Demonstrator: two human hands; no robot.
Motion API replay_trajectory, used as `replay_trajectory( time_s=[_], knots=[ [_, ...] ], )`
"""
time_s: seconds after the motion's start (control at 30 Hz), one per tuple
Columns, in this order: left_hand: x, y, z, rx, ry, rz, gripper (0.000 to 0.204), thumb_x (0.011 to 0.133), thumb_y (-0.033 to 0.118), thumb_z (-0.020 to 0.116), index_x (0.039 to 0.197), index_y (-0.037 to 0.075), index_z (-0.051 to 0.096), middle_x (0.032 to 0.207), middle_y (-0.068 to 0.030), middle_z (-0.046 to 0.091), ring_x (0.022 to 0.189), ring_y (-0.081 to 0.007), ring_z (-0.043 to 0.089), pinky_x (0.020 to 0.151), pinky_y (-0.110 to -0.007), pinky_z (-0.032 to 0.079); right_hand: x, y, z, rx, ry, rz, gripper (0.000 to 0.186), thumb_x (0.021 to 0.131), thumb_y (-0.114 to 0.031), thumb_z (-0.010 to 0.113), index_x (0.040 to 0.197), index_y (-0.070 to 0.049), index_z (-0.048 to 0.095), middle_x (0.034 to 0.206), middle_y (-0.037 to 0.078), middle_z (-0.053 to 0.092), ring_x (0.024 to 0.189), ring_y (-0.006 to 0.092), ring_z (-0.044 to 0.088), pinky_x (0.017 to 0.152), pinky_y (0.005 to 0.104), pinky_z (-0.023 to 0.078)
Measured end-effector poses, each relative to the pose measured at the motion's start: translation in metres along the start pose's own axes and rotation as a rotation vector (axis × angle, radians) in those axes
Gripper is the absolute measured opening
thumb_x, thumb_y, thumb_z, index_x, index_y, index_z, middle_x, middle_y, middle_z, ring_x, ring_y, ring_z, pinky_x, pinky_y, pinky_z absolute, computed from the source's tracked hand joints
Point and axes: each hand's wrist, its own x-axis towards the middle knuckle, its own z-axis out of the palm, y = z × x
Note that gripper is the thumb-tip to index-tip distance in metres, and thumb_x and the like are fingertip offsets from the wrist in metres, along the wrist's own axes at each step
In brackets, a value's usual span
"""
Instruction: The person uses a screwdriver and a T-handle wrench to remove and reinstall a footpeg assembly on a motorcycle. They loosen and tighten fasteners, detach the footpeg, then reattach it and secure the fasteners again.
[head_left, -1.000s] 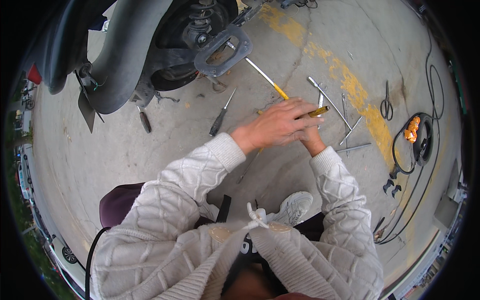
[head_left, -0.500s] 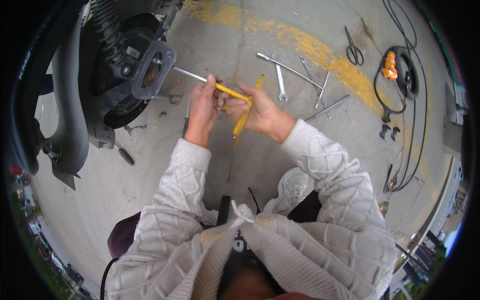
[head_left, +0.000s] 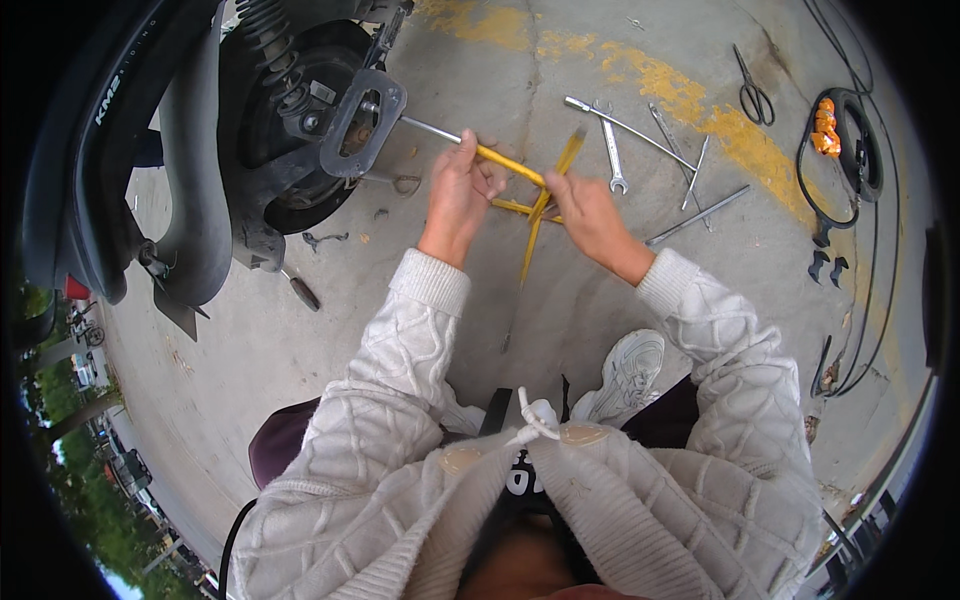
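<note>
A yellow T-handle wrench [head_left: 508, 163] slants from the middle toward the upper left. The tip of its metal shaft reaches the dark slotted bracket [head_left: 338, 141] beside the wheel [head_left: 290, 213] of a scooter. My left hand [head_left: 457, 200] is closed around the shaft, thumb on top. My right hand [head_left: 602, 218] has its fingers closed at the junction of shaft and crossbar [head_left: 532, 240], whose ends blur with motion. Beneath it shows another yellow bar, apparently on the ground and partly hidden by my right hand.
To the right lie a combination wrench [head_left: 613, 155], a T-shaped metal wrench [head_left: 630, 128] and a metal bar [head_left: 700, 214]. Farther off are black scissors [head_left: 756, 100] and a black hose [head_left: 802, 180] with an orange bundle [head_left: 826, 128]. A dark-handled tool [head_left: 304, 293] sits below the wheel.
The whole view has shifted, so the scooter and ground tools appear farther right. My right hand has moved slightly right along with the wrench's crossbar, which is now blurred. My left hand keeps its hold.
</note>
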Motion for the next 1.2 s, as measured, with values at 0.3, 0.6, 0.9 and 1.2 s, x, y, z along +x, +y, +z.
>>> replay_trajectory(
  time_s=[0.3, 0.6, 0.9, 1.2],
  knots=[
    [0.009, -0.004, 0.000, 0.067, -0.033, 0.033, 0.026, 0.098, 0.022, 0.044, 0.092, -0.002, 0.052, 0.064, -0.0067, 0.051, 0.051, -0.0152, 0.046, 0.049, -0.025, 0.036, 0.006, -0.016, -0.037, 0.269, -0.168, 0.325, 0.038, 0.093, -0.035, 0.049, 0.102, 0.001, 0.054, 0.090, 0.017, 0.063, 0.078, 0.0226, 0.064, 0.071, 0.0413, 0.051],
    [0.006, 0.000, -0.003, 0.076, -0.046, 0.064, 0.029, 0.098, 0.026, 0.043, 0.092, -0.001, 0.050, 0.083, -0.0192, 0.063, 0.054, -0.0173, 0.051, 0.050, -0.026, 0.039, 0.001, -0.013, -0.015, -0.377, 0.148, -0.311, 0.038, 0.092, -0.035, 0.050, 0.096, 0.003, 0.056, 0.077, 0.012, 0.062, 0.069, 0.0266, 0.063, 0.058, 0.0407, 0.050],
    [0.017, -0.006, -0.005, 0.104, 0.004, 0.042, 0.025, 0.097, 0.024, 0.045, 0.096, -0.001, 0.050, 0.083, -0.0198, 0.063, 0.054, -0.0176, 0.050, 0.050, -0.026, 0.039, 0.021, 0.003, -0.016, 0.918, -0.179, 0.539, 0.050, 0.098, -0.039, 0.032, 0.094, 0.004, 0.057, 0.071, 0.013, 0.060, 0.061, 0.0220, 0.060, 0.055, 0.0379, 0.049],
    [0.015, 0.000, 0.004, 0.101, 0.012, 0.061, 0.030, 0.098, 0.026, 0.043, 0.095, -0.004, 0.048, 0.076, -0.0178, 0.061, 0.055, -0.0184, 0.053, 0.050, -0.026, 0.040, 0.021, 0.000, -0.002, 0.258, 0.195, -0.170, 0.056, 0.097, -0.047, 0.033, 0.100, 0.006, 0.053, 0.072, 0.016, 0.064, 0.061, 0.0225, 0.064, 0.046, 0.0307, 0.049]
  ],
)
